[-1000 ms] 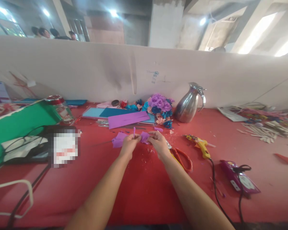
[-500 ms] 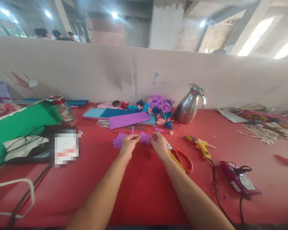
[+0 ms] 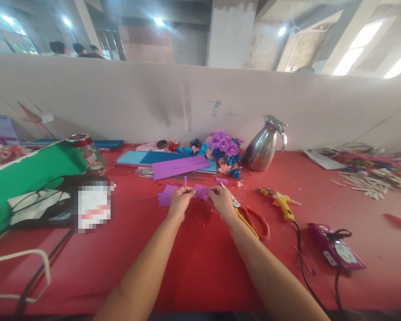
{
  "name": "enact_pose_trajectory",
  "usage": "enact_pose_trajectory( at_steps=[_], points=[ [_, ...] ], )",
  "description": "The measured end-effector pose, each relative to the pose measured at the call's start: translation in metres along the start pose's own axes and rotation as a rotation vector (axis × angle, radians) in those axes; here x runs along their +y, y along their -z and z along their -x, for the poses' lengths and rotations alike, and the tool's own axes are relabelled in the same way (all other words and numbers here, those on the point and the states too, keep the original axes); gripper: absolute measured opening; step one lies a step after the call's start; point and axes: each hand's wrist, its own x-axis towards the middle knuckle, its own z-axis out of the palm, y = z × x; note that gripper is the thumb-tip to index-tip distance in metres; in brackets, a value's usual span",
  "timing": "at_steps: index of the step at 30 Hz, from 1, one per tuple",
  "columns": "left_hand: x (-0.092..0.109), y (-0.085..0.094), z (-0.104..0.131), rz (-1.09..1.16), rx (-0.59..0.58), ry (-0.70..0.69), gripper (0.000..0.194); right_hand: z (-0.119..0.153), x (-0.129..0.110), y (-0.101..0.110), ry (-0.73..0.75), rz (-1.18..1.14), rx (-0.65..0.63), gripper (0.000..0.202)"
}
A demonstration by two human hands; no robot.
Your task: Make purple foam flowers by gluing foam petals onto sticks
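Between my two hands a small piece of purple paper (image 3: 201, 191) is stretched above the red table. My left hand (image 3: 180, 200) pinches its left side, and a thin purple strip (image 3: 185, 182) sticks up by the fingers. My right hand (image 3: 221, 199) is closed on the right edge of the same piece. More purple paper pieces (image 3: 166, 195) lie just left of my left hand. Scissors (image 3: 250, 218) with red and yellow handles rest beside my right wrist, partly hidden by the hand. Behind the hands lies a larger purple sheet (image 3: 180, 167).
Paper flowers (image 3: 223, 146) and a steel jug (image 3: 263, 145) stand at the back. To the right lie a yellow glue gun (image 3: 282, 207), a purple corded box (image 3: 336, 247) and wooden sticks (image 3: 367, 183). A lidded jar (image 3: 88, 154) and green box (image 3: 36, 178) are left.
The purple paper between my fingers looks flatter and more evenly stretched. My right fingers have closed in on its edge. Both hands stay in nearly the same place.
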Motion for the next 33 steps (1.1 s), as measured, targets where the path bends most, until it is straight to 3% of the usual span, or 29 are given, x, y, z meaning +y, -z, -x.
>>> enact_pose_trajectory(
  at_steps=[6, 11, 17, 24, 33],
  points=[
    [0.004, 0.003, 0.000, 0.008, 0.023, 0.008, 0.015, -0.003, 0.001, 0.004, 0.024, 0.160, 0.053, 0.021],
    [0.003, 0.003, -0.001, 0.025, -0.021, -0.031, 0.014, 0.001, -0.006, 0.005, 0.177, 0.285, 0.233, 0.034],
    [0.003, -0.001, 0.003, 0.048, -0.235, -0.042, 0.025, 0.010, -0.012, 0.002, 0.176, 0.090, -0.066, 0.023],
    [0.006, -0.003, 0.009, 0.160, -0.290, -0.039, 0.025, 0.017, -0.019, 0.004, 0.176, -0.011, -0.028, 0.021],
    [0.009, 0.000, 0.009, 0.146, -0.183, -0.043, 0.023, 0.024, -0.028, 0.003, 0.089, -0.088, -0.038, 0.024]
  ],
)
